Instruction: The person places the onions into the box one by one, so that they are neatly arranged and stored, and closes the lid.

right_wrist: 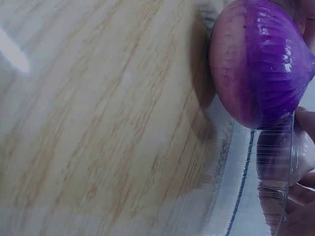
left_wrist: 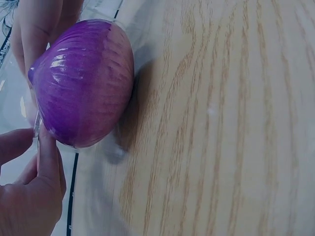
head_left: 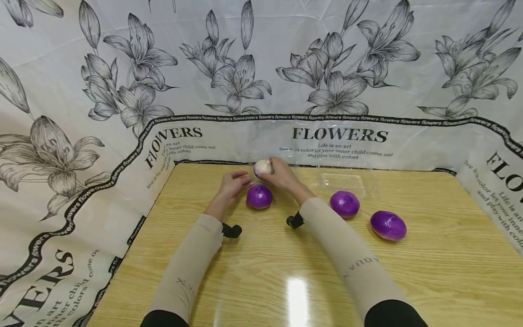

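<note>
At the back of the table, my right hand [head_left: 282,175] grips a purple-and-white onion [head_left: 262,167], its pale side towards me. Across from it, my left hand [head_left: 234,185] pinches the thin rim of a clear plastic container [right_wrist: 291,157] between thumb and fingers. Through the ridged clear wall, the right wrist view shows the held onion behind it. Another purple onion [head_left: 259,196] lies on the near side of that wall, just below both hands, glossy and pale pink underneath. It fills much of the left wrist view too.
Two more purple onions, one nearer the middle [head_left: 345,204] and one farther right [head_left: 388,225], lie on the wooden table [head_left: 261,272]. A clear plastic tray [head_left: 343,184] is behind them. A flower-printed cloth [head_left: 245,136] hangs along the back and sides.
</note>
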`<state>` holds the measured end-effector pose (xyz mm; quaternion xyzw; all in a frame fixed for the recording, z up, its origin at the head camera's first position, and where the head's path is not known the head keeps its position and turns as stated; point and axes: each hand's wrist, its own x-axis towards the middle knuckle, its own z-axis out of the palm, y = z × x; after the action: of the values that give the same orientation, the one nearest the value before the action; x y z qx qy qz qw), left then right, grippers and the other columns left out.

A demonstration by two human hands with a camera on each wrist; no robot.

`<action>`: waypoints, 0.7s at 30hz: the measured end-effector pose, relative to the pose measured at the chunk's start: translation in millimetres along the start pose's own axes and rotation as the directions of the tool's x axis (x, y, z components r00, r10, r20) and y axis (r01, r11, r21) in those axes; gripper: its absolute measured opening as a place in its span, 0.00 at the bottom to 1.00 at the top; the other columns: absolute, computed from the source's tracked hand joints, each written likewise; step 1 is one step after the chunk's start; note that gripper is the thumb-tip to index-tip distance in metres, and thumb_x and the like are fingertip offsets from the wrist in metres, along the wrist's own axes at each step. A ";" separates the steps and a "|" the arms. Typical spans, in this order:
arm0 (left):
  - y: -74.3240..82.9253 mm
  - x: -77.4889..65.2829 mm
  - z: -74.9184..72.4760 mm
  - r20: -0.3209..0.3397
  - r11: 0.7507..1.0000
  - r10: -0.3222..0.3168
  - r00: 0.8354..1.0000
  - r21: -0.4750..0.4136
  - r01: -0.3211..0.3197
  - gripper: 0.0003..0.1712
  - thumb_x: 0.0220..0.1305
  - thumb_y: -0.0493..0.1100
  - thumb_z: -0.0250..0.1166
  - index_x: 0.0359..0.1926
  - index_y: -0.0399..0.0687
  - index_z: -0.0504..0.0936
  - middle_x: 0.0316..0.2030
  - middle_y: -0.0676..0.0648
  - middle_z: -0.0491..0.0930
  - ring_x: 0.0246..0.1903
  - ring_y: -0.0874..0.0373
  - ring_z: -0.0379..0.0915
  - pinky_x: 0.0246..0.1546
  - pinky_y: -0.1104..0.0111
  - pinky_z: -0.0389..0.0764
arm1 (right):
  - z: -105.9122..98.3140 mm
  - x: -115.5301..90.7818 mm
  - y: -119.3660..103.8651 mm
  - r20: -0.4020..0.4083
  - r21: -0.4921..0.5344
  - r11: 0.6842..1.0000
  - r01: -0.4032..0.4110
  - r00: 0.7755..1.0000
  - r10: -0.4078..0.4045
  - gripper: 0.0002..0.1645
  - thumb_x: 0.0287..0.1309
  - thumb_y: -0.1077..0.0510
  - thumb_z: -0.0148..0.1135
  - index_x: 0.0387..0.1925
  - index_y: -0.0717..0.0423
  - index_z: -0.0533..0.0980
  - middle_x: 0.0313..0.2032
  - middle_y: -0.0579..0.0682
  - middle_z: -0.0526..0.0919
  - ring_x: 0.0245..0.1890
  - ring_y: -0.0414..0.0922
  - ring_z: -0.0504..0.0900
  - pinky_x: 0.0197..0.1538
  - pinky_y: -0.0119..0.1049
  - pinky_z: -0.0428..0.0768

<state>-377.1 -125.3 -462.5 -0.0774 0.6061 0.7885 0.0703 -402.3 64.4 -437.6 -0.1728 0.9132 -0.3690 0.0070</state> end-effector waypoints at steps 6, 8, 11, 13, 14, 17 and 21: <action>0.4 0.0 -0.3 0.005 1.000 0.000 1.000 0.006 0.000 0.26 0.69 0.23 0.58 0.67 0.23 0.68 0.59 0.26 0.72 0.57 0.37 0.77 0.61 0.60 0.83 | -0.2 3.7 0.5 0.014 -0.047 0.999 -0.008 1.000 0.009 0.38 0.64 0.46 0.70 0.63 0.68 0.68 0.56 0.63 0.76 0.54 0.57 0.77 0.61 0.50 0.81; 0.8 1.0 -0.3 0.006 1.000 0.000 1.000 0.009 0.000 0.26 0.69 0.23 0.58 0.66 0.23 0.69 0.58 0.26 0.73 0.56 0.37 0.77 0.61 0.60 0.84 | -0.6 5.2 0.3 0.016 -0.056 0.998 -0.015 1.000 0.016 0.38 0.64 0.46 0.70 0.63 0.68 0.68 0.56 0.63 0.76 0.54 0.57 0.77 0.61 0.51 0.81; 1.5 1.8 -0.4 0.003 1.000 -0.005 1.000 0.008 0.005 0.25 0.69 0.23 0.59 0.66 0.24 0.70 0.55 0.29 0.75 0.56 0.37 0.78 0.60 0.61 0.84 | -0.4 7.8 0.7 0.024 -0.078 0.997 -0.022 0.999 0.024 0.38 0.64 0.46 0.70 0.63 0.68 0.68 0.56 0.63 0.76 0.54 0.57 0.77 0.61 0.51 0.81; 1.8 1.4 -0.5 0.000 1.000 -0.006 1.000 0.011 0.006 0.25 0.69 0.23 0.59 0.66 0.24 0.70 0.52 0.32 0.76 0.55 0.39 0.79 0.59 0.61 0.85 | 0.3 8.9 0.0 0.031 -0.097 0.995 -0.020 0.999 0.023 0.37 0.65 0.46 0.70 0.63 0.68 0.69 0.56 0.62 0.76 0.54 0.57 0.77 0.61 0.51 0.81; 1.8 1.1 -0.5 -0.002 1.000 -0.006 1.000 0.010 0.006 0.25 0.68 0.23 0.59 0.66 0.24 0.70 0.50 0.33 0.77 0.53 0.39 0.80 0.59 0.62 0.85 | 0.7 9.2 -0.5 0.035 -0.104 0.994 -0.021 0.999 0.025 0.37 0.65 0.46 0.69 0.63 0.68 0.69 0.56 0.62 0.76 0.54 0.57 0.77 0.61 0.51 0.81; 1.9 -0.6 -0.2 -0.005 1.000 -0.003 1.000 0.016 0.003 0.24 0.69 0.23 0.59 0.65 0.24 0.71 0.45 0.38 0.77 0.47 0.45 0.82 0.58 0.62 0.86 | 1.7 9.0 -2.6 0.046 -0.124 0.992 -0.025 0.998 0.031 0.38 0.66 0.46 0.69 0.64 0.67 0.68 0.58 0.63 0.75 0.55 0.57 0.77 0.63 0.51 0.80; 2.1 -2.1 0.0 -0.005 1.000 0.001 1.000 0.022 -0.001 0.24 0.69 0.23 0.59 0.65 0.25 0.71 0.42 0.41 0.77 0.42 0.51 0.82 0.55 0.65 0.87 | 3.2 9.1 -4.2 0.054 -0.133 0.990 -0.038 0.997 0.045 0.42 0.66 0.45 0.68 0.68 0.67 0.65 0.63 0.64 0.72 0.60 0.58 0.75 0.67 0.52 0.77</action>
<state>-375.4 -125.8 -460.0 -0.0782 0.6150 0.7815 0.0694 -409.1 56.5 -436.1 -0.1643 0.9384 -0.3025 0.0294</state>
